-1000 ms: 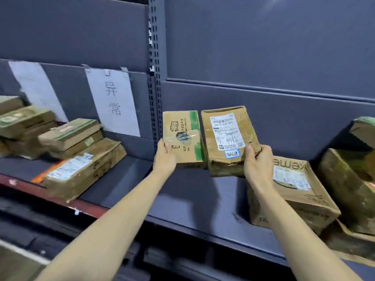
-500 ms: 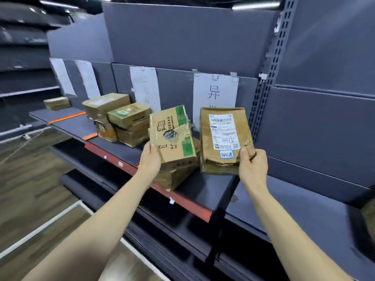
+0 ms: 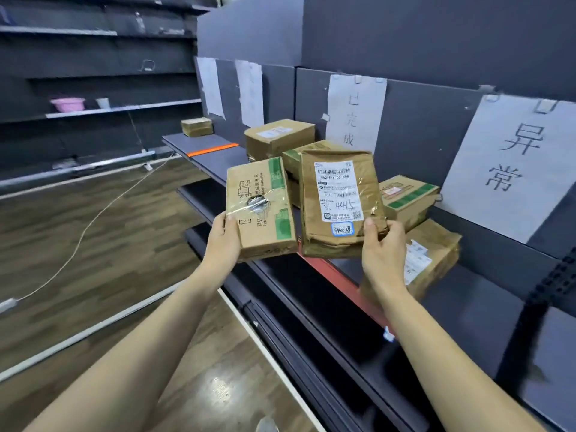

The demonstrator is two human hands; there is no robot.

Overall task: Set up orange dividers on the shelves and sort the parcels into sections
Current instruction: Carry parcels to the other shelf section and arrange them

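A long dark grey shelf (image 3: 486,294) with a red front edge runs back along the wall, and white paper signs with handwritten characters hang on its back panel, the largest (image 3: 511,163) at the right and another (image 3: 353,116) further left. Cardboard parcels lie on the shelf: a long box with a white label (image 3: 433,260) lowest and nearest, a green-striped box (image 3: 405,198) stacked on it, a brown box (image 3: 279,137) further back, and a small one (image 3: 197,126) at the far end. An orange divider strip (image 3: 212,149) lies across the shelf between that far small box and the brown one. The right hand (image 3: 381,247) grips the lower corner of a crumpled brown parcel (image 3: 338,204) bearing a barcode label, holding it upright above the shelf edge. The left hand (image 3: 223,236) clasps the lower left edge of a green-taped carton (image 3: 261,207), held just beside the other parcel, out over the wooden floor (image 3: 78,238).
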